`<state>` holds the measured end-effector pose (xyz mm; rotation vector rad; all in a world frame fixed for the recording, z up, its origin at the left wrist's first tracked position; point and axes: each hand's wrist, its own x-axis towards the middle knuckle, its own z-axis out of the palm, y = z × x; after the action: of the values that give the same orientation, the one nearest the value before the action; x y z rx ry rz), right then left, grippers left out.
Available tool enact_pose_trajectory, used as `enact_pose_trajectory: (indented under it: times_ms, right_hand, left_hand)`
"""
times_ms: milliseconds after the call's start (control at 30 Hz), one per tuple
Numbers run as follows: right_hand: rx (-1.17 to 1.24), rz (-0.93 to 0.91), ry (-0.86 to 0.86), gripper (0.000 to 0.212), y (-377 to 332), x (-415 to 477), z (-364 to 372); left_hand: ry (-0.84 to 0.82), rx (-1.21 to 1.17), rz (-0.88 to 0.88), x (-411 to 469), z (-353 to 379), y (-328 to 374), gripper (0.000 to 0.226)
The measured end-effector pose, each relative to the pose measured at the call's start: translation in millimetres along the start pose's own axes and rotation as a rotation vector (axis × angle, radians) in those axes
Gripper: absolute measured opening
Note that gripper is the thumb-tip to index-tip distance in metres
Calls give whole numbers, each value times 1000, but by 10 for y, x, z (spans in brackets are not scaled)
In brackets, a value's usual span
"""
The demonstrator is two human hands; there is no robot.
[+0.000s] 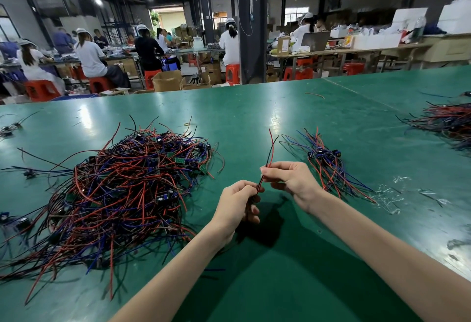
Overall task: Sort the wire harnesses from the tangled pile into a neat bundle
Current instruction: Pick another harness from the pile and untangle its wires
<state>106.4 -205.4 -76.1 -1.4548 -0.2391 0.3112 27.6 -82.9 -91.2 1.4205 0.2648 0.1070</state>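
A big tangled pile of red, black and blue wire harnesses (122, 189) with small green boards lies on the green table (280, 283) at my left. One harness with red and black wires (269, 152) is held above the table between both hands. My left hand (237, 204) grips its lower end with curled fingers. My right hand (290, 181) pinches the wires a little higher, and their free ends rise up past it. A smaller, straighter bundle of harnesses (328, 166) lies to the right of my right hand.
Another heap of wires (443, 123) sits at the far right of the table. Crumpled clear plastic (390, 194) lies near the right bundle. Stray wires and parts (10, 128) are at the far left. People sit at benches beyond the table.
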Motion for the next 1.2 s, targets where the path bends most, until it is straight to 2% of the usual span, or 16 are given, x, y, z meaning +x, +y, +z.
enact_pose_trajectory:
  times_ms: [433,633,900,1200]
  right_hand:
    - [63,50,-44,3,-35,30,-68]
    - [144,63,49,3,-128,80,-176]
    - [122,13,146,16,-209,119,-304]
    - [304,172,137,25,-206,166,-356]
  left_hand:
    - [-11,31,61,-2,-10,-14,22]
    - [-22,19,34,20,-11,-57,22]
    - [-33,35,43,27,-25,-65,20]
    - [-65,60,57,10,-41,-59,20]
